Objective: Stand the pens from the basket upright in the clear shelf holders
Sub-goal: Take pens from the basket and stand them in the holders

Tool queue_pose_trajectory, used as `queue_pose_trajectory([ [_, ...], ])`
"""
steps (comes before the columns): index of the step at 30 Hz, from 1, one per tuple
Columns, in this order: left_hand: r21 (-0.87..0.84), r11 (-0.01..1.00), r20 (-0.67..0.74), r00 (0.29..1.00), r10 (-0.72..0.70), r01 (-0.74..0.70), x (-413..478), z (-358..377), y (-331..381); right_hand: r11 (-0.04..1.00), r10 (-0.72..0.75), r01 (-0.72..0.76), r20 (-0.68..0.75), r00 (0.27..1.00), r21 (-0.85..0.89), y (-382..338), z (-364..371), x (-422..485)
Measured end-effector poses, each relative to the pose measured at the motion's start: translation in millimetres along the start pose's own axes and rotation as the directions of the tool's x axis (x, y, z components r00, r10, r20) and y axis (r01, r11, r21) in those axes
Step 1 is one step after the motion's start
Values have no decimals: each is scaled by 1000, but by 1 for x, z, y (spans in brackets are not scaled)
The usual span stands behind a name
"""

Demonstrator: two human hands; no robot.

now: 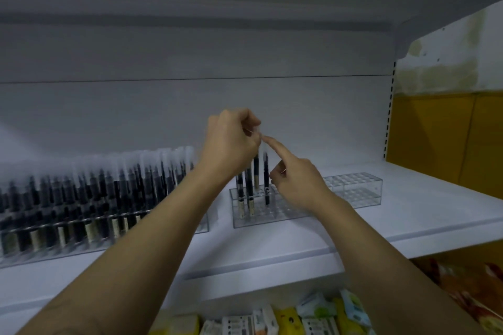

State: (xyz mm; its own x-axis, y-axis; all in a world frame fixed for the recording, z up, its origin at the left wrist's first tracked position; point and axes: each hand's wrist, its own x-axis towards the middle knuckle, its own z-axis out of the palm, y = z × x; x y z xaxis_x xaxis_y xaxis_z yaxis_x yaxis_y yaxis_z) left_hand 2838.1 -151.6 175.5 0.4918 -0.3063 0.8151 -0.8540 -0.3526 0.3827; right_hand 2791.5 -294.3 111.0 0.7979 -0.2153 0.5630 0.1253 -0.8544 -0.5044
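Clear acrylic pen holder with a grid of holes [272,217] sits mid-way along the white shelf [408,215], and that's where both hands are. A small bunch of black pens with clear caps [248,187] stands upright in the holes at its left end.

The left hand [231,141] is up over that bunch. Its fingers [249,118] are curled in tight, pinching the cap ends of the pens. It's all motion-blurred, so I can't tell how many it actually has hold of.

A single black pen [266,179] stands on its own just right of the bunch, also seated in the holder. The right hand [296,185] has its index finger poked out straight, tip right at the top of that pen's cap. Its other fingers are tucked in and I can't see it holding anything.

Off to the left there's a long clear holder [202,223] packed with rows of black capped pens [95,193], all upright. On the right, another clear grid holder [359,187] sits near the middle one. The right wrist covers the gap, so I can't tell if the two touch.

Colourful packets [299,318] line the shelf below, and a yellow panel [449,139] stands at the far right.
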Motion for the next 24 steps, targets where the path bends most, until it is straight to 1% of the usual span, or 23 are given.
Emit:
queue_pose_trajectory([
  [4, 1, 999, 29, 998, -51, 51, -5, 11, -7, 1000, 0, 0, -7, 1000, -5, 1, 2, -1],
  [6, 23, 997, 82, 993, -81, 79, -2, 14, -10, 1000, 2, -2, -3, 1000, -7, 1, 2, 0],
  [9, 205, 972, 146, 979, -145, 114, 9, 16, -10, 1000, 4, -4, 5, 1000, -25, 1, 1, 0],
  [13, 149, 963, 300, 918, -260, 224, 17, 15, -11, 1000, 2, -2, 2, 1000, -30, 0, 2, -2],
  [15, 99, 960, 330, 902, -279, 261, 13, 16, -13, 999, -7, 7, 5, 1000, -37, 0, 1, -2],
  [17, 71, 964, 305, 915, -264, 255, 8, 17, -14, 999, -9, 10, 12, 1000, -46, -1, 0, -3],
  [20, 79, 970, 310, 919, -242, 229, 5, 13, -11, 999, 5, -3, 34, 999, -42, -2, -1, -3],
  [22, 138, 971, 313, 922, -228, 193, 2, 6, -7, 1000, 14, -13, 60, 998, -19, -2, -2, -4],
  [24, 212, 966, 336, 917, -213, 147, -4, -1, -3, 997, 48, -53, 85, 995, 53, -2, -2, -8],
])
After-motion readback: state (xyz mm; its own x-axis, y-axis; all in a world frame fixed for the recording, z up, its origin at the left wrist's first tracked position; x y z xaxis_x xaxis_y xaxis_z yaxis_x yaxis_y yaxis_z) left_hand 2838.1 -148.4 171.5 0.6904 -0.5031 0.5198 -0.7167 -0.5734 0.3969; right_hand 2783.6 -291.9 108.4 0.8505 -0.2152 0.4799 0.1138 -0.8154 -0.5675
